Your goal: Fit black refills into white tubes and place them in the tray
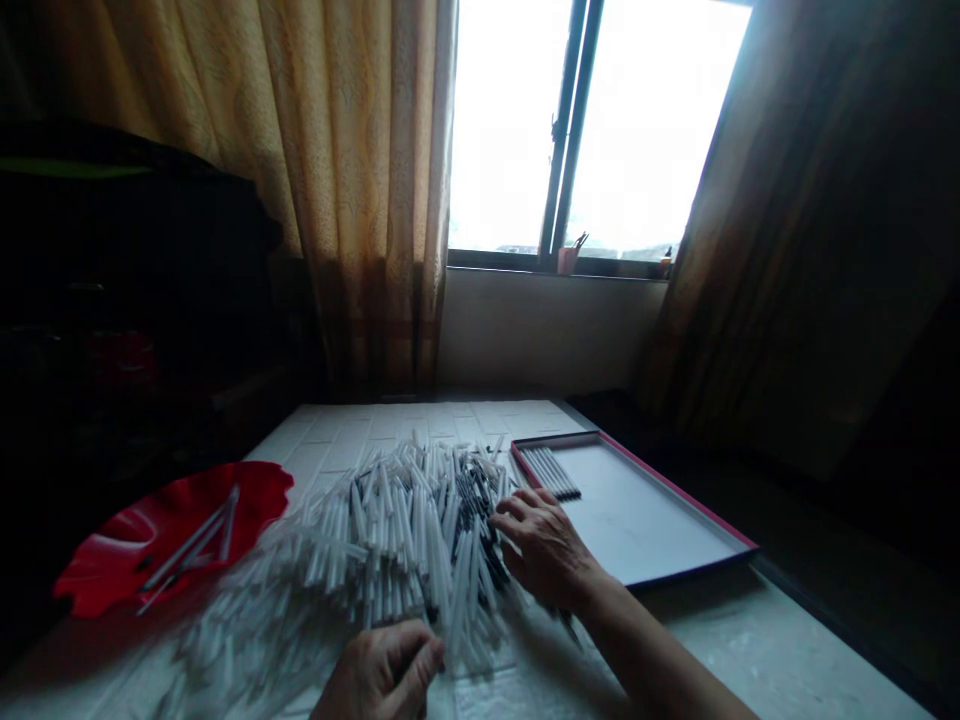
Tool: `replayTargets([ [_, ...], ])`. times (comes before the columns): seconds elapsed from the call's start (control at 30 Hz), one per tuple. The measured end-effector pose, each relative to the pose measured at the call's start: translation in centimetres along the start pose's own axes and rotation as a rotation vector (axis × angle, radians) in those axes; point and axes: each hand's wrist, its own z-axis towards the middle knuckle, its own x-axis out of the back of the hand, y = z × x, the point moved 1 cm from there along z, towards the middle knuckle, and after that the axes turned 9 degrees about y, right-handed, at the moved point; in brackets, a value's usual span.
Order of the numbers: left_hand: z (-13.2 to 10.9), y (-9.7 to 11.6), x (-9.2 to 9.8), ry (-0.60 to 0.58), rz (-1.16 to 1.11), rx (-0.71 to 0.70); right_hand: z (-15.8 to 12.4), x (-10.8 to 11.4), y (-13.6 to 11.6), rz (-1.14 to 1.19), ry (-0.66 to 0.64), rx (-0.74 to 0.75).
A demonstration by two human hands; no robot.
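A big heap of thin white tubes [375, 540] with some dark ones mixed in covers the middle of the white table [750, 640]. My right hand [544, 545] lies on the heap's right edge, fingers spread and bent onto the tubes. My left hand [382, 670] is at the near edge of the heap, fingers curled into a pinch; what it holds is hidden. A flat tray with a red rim [660, 520] sits to the right, with a short row of tubes [551, 472] laid side by side in its far left corner.
A red wavy-edged dish [135, 545] holding a few tubes stands at the left. Curtains hang at the back on both sides of a bright window [592, 120]. Small items stand on the sill. Dark furniture fills the left side.
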Motion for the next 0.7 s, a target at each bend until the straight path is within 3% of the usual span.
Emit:
replayTargets([
  [0.33, 0.4, 0.4, -0.2, 0.006, 0.025, -0.026, 0.2, -2.3, 0.8, -0.03, -0.145, 0.04],
  [0.7, 0.9, 0.5, -0.1, -0.001, 0.064, -0.071, 0.5, -0.8, 0.5, -0.011, -0.045, 0.101],
])
